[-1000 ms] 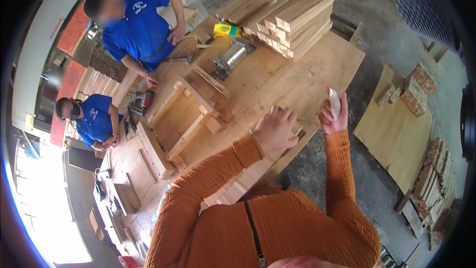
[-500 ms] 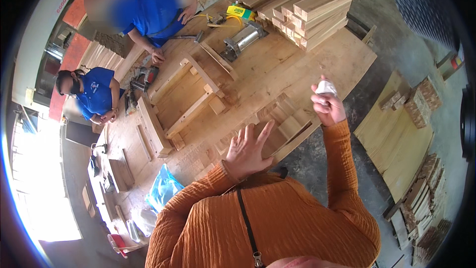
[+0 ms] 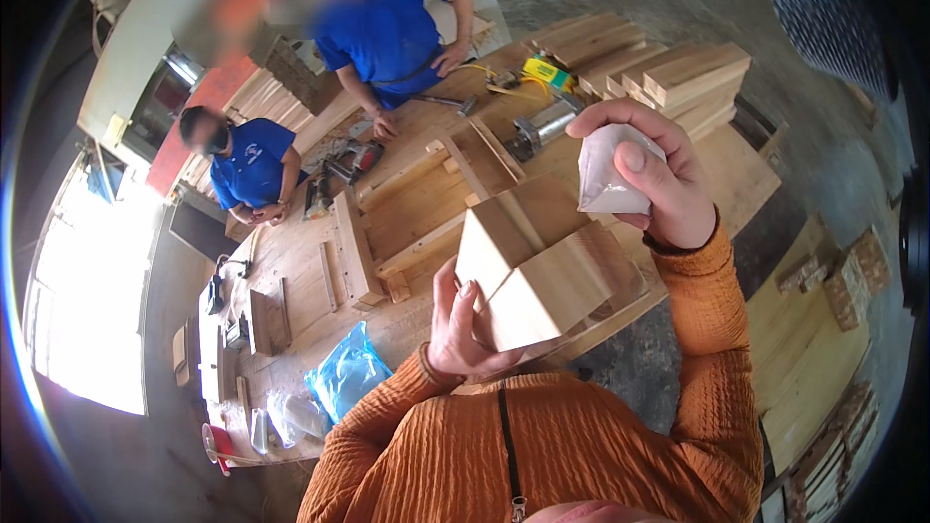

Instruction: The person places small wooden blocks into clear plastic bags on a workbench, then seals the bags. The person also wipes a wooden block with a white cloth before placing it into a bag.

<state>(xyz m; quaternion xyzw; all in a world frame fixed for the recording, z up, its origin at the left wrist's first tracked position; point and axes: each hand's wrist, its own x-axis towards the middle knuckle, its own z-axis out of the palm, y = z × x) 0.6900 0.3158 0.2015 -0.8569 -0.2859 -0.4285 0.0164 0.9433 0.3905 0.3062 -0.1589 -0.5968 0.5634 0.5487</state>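
1. The counter [image 3: 315, 329] runs under everything, its wooden top reaching out ahead of me and to my left.
2. On it lies an open wooden frame [image 3: 356, 257], wood showing between its rails.
3. Beyond, near the far right edge, planks [image 3: 699, 77] lie piled up.
4. My left hand [image 3: 460, 341] has its fingers closed about the near ends of two wooden blocks [image 3: 523, 305]. They sit side by side and tilted, near ends raised toward me; I can't tell whether the far ends touch the counter.
5. A crumpled blue plastic bag [image 3: 349, 373] is on the counter at my left; what is in it I can't tell.
6. Just beside it is a clear plastic bag [image 3: 295, 416], its contents too blurred to name.
7. A yellow-and-green packet [image 3: 547, 73] lies across the counter, its inside hidden.
8. My right hand [image 3: 670, 189] pinches a pale pad [image 3: 612, 172] between thumb and curled fingers, over the blocks' far part; whether it touches them is unclear.
9. Half a second ago my left fingers were spread bare over wood lying flat; now they hold the raised blocks. My right hand has come in closer, the pale pad showing more fully.
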